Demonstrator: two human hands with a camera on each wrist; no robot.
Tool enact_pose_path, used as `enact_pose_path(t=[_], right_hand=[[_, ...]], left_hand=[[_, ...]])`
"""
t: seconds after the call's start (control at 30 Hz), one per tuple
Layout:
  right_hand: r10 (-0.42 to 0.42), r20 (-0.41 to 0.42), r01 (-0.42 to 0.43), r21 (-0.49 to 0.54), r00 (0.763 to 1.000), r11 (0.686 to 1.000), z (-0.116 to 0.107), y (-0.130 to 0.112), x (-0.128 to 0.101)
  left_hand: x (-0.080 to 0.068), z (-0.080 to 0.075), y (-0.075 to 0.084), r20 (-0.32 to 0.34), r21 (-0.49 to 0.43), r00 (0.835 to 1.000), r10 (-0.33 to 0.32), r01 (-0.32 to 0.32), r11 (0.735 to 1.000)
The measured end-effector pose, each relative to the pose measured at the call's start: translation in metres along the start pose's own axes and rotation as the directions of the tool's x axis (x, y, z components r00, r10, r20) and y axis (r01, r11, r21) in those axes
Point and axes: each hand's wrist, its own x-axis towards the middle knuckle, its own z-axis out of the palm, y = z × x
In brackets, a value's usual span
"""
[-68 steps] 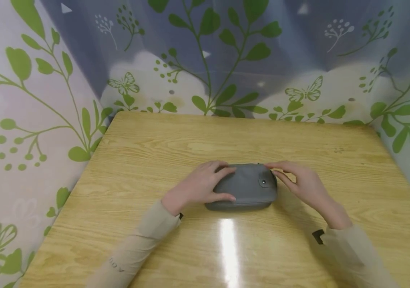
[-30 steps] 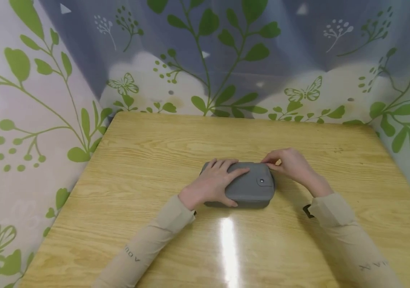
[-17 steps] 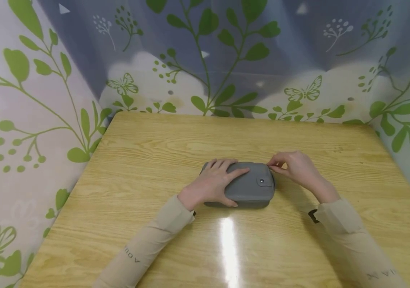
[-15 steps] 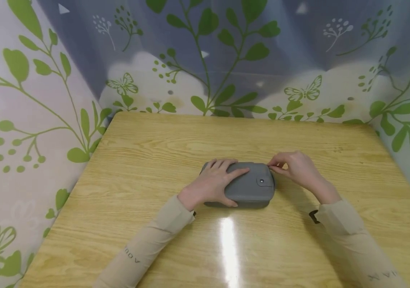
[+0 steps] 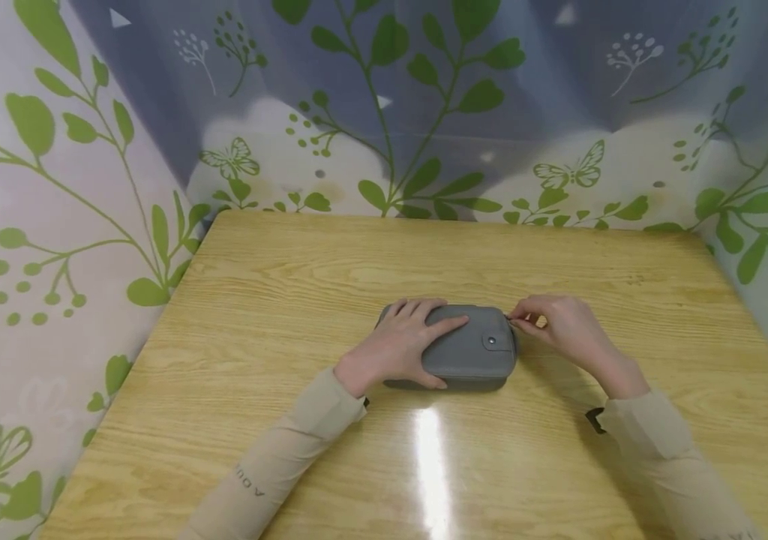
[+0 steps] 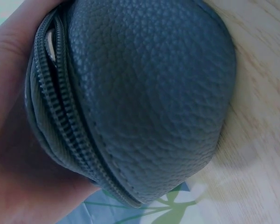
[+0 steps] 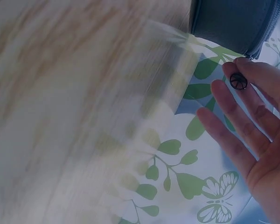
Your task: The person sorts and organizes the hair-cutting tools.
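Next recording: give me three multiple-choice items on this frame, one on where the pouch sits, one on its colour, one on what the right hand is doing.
1. Where does the zip pouch lie?
A. middle of the wooden table
B. at the table's far left corner
C. lifted clear of the table

2. What colour is the pouch?
A. green
B. grey
C. tan

3. What is the right hand doing?
A. lying flat on the table
B. pinching a small dark round pull at the pouch's right end
C. gripping the left sleeve

A: the head view shows it resting mid-table under the left hand.
B: grey pebbled surface in the left wrist view.
B: the right wrist view shows the fingertips on the pull.
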Motion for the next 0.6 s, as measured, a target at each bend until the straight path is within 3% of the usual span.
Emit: enact_pose_path(t=[0.6], right_hand=[[-0.056,-0.054,0.056,-0.012,0.997,0.998,0.0003,-0.006,-0.0073]], left_hand=[[0.0005,0.001,0.0005,0.005,0.012,1.0,-0.005,0.005,1.0]])
